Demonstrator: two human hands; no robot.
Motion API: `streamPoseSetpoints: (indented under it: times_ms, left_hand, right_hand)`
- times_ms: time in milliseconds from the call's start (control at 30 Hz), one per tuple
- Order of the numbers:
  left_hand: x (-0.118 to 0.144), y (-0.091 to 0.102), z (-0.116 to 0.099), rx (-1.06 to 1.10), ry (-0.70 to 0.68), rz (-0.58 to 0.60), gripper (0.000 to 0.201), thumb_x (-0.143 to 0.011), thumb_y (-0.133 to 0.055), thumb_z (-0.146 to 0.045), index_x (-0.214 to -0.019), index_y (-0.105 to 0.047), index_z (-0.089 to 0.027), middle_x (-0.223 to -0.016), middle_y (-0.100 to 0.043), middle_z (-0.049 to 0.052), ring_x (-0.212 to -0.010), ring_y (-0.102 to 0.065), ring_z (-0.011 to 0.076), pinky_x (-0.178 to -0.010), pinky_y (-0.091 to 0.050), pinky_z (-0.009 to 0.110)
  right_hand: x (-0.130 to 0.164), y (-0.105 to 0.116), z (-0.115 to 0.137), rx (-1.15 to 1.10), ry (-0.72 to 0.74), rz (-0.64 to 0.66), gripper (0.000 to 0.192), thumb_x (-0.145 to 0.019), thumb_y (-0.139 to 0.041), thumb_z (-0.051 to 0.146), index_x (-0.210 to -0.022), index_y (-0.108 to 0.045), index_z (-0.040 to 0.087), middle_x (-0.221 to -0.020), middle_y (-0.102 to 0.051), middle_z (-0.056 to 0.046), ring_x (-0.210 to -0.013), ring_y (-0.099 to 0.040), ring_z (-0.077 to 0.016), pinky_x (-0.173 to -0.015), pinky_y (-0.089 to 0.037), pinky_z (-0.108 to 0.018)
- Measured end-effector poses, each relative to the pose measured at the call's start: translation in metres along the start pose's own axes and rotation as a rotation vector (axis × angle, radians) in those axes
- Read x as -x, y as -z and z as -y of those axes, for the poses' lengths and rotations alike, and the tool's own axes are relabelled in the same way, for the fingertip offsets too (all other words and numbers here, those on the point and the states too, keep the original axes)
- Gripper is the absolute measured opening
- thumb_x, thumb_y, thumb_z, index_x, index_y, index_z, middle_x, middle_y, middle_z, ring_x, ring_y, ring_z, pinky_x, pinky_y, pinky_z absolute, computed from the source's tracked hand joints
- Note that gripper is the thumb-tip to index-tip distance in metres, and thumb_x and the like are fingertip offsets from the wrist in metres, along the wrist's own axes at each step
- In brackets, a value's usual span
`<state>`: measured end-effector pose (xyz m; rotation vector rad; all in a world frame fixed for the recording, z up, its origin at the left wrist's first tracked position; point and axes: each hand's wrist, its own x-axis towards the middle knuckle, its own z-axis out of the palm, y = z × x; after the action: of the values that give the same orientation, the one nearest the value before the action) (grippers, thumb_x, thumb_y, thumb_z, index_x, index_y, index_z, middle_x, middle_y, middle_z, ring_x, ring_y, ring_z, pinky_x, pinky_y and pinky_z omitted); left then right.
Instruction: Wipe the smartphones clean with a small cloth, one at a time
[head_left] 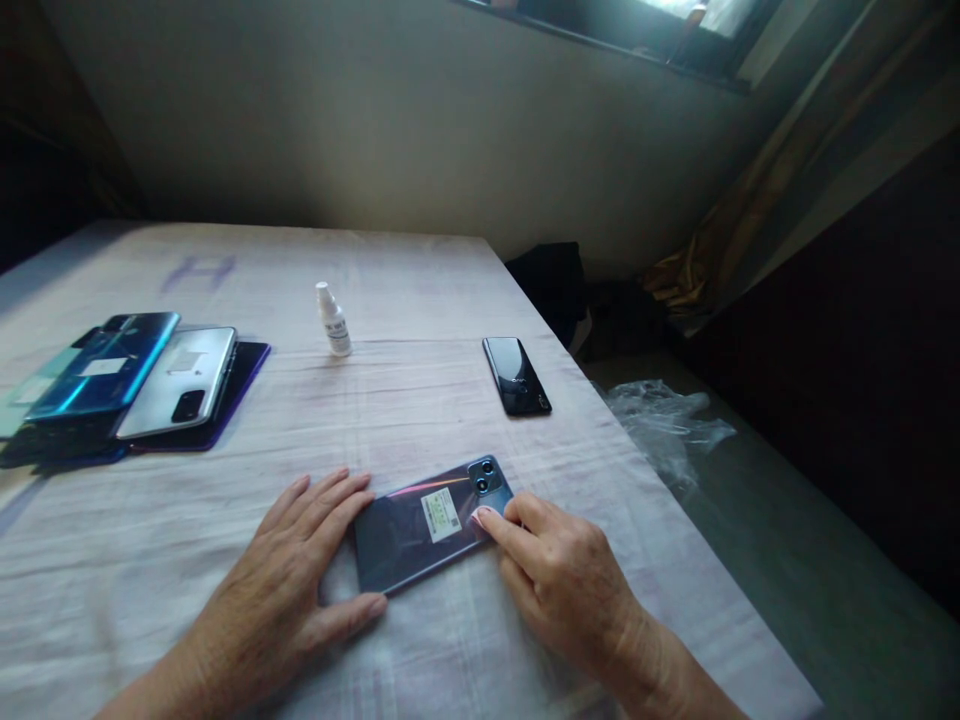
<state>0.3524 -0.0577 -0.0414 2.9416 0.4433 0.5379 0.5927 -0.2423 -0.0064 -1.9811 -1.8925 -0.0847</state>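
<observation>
A smartphone (401, 535) with a glossy grey-blue back lies face down on the cloth, tilted slightly. It has a white printed label (441, 514) on its back and a camera block at the upper right corner. My left hand (289, 575) rests flat with fingers stretched, its thumb and fingertips against the phone's left end. My right hand (566, 565) is closed, pressing its index fingertip on the phone's back just right of the label. A small pale bit shows under that fingertip; what it is I cannot make out.
Several phones, among them a blue one (112, 365) and a silver one (180, 380), lie stacked at the left. A white dropper bottle (334, 322) stands beyond my hands. A black phone (517, 376) lies near the table's right edge. Clear plastic (664, 425) is beside the table.
</observation>
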Motion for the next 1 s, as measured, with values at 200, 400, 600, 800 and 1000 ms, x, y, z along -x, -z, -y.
streamPoseSetpoints:
  times_ms: [200,400,600,800,1000]
  left_hand:
    - [0.000,0.000,0.000,-0.013,-0.010,0.002,0.075,-0.084,-0.063,-0.064,-0.144,-0.043,-0.024,-0.145,-0.058,0.010,-0.133,-0.055,0.0315,-0.118,-0.031,0.050]
    - [0.000,0.002,-0.001,-0.029,-0.011,0.016,0.077,-0.083,-0.066,-0.064,-0.143,-0.045,-0.022,-0.145,-0.058,0.011,-0.133,-0.055,0.0320,-0.118,-0.031,0.050]
    - [0.000,0.002,-0.001,-0.025,-0.009,0.009,0.075,-0.085,-0.064,-0.062,-0.144,-0.043,-0.022,-0.145,-0.058,0.010,-0.133,-0.054,0.0311,-0.120,-0.029,0.049]
    - [0.001,0.000,-0.001,-0.044,0.002,0.008,0.074,-0.086,-0.062,-0.063,-0.145,-0.041,-0.023,-0.145,-0.058,0.010,-0.134,-0.054,0.0304,-0.121,-0.027,0.048]
    - [0.002,-0.002,-0.002,-0.077,0.012,0.002,0.073,-0.087,-0.060,-0.064,-0.145,-0.042,-0.023,-0.143,-0.060,0.010,-0.133,-0.055,0.0302,-0.120,-0.029,0.047]
  right_hand:
    - [0.002,0.006,-0.007,0.087,-0.114,-0.005,0.042,-0.082,-0.050,0.003,-0.112,-0.073,0.018,-0.085,-0.068,-0.004,-0.068,-0.064,-0.0158,-0.061,-0.048,-0.025]
    - [0.002,0.002,0.002,0.032,0.029,0.001,0.041,-0.082,-0.048,0.003,-0.112,-0.072,0.013,-0.084,-0.068,-0.006,-0.069,-0.064,-0.0163,-0.063,-0.050,-0.026]
    - [0.004,0.006,-0.007,0.084,-0.090,-0.008,0.042,-0.084,-0.047,0.004,-0.111,-0.074,0.018,-0.082,-0.068,-0.004,-0.066,-0.064,-0.0149,-0.060,-0.047,-0.024]
    - [0.005,0.005,-0.003,0.118,-0.082,-0.013,0.039,-0.085,-0.046,0.005,-0.112,-0.073,0.016,-0.082,-0.069,-0.006,-0.066,-0.063,-0.0152,-0.059,-0.049,-0.025]
    - [0.004,-0.001,0.009,0.042,0.065,-0.014,0.039,-0.084,-0.047,0.002,-0.112,-0.072,0.013,-0.084,-0.069,-0.006,-0.070,-0.064,-0.0163,-0.062,-0.053,-0.025]
